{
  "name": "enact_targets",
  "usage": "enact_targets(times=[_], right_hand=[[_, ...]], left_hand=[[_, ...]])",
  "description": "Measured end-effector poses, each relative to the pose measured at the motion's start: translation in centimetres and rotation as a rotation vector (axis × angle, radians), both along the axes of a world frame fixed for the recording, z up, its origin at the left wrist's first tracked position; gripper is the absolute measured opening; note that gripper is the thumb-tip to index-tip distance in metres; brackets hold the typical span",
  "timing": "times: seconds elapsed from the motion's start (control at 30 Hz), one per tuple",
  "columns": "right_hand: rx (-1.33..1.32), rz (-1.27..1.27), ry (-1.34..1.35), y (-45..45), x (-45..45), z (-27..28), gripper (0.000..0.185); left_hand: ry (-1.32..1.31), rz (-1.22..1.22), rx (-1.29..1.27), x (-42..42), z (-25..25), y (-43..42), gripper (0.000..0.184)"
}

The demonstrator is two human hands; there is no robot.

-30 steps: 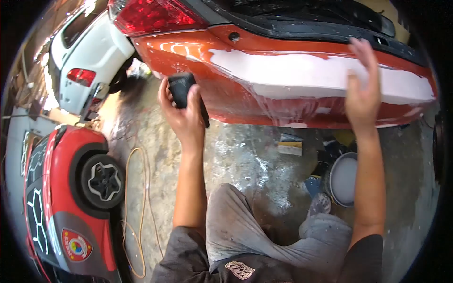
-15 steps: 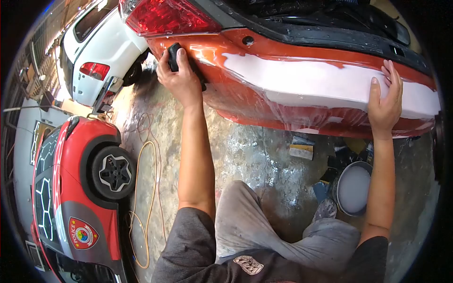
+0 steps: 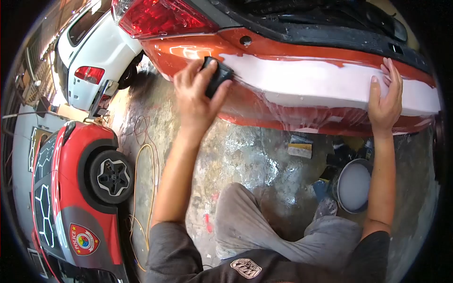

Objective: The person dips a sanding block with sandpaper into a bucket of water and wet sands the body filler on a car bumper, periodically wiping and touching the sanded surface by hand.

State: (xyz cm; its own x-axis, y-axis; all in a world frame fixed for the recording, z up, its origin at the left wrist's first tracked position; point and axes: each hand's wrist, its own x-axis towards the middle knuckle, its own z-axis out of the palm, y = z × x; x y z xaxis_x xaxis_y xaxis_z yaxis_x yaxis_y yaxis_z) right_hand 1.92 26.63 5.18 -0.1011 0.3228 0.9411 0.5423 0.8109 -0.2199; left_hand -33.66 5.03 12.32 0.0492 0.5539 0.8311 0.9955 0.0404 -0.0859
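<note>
My left hand grips a black pad against the orange bumper, at the left end of its white patch. The fingers and thumb hold the pad's edges. Farther right, my right hand rests with spread fingers on the white patch, holding nothing. Wet streaks run down the bumper below the patch. A red tail light sits above the bumper's left end.
A bucket of greyish liquid stands on the wet floor at the right, beside dark sheets. A yellow-and-grey block lies left of it. A red car, a white car and a looped hose are at the left.
My left hand first reached up to the bumper's left part with the pad, then moved right to the white patch's edge. My right hand came down onto the patch and has stayed there.
</note>
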Motion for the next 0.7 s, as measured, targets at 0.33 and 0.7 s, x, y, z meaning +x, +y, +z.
enact_targets(times=[0.33,0.7], right_hand=[[-0.026,-0.027,0.006,-0.1,-0.3,-0.3,0.048],[-0.049,-0.071,-0.043,0.0,0.0,-0.5,0.046]], left_hand=[[0.01,-0.069,-0.241,7.1,-2.1,1.0,0.041],[-0.093,0.09,-0.024,8.4,-4.3,2.2,0.04]])
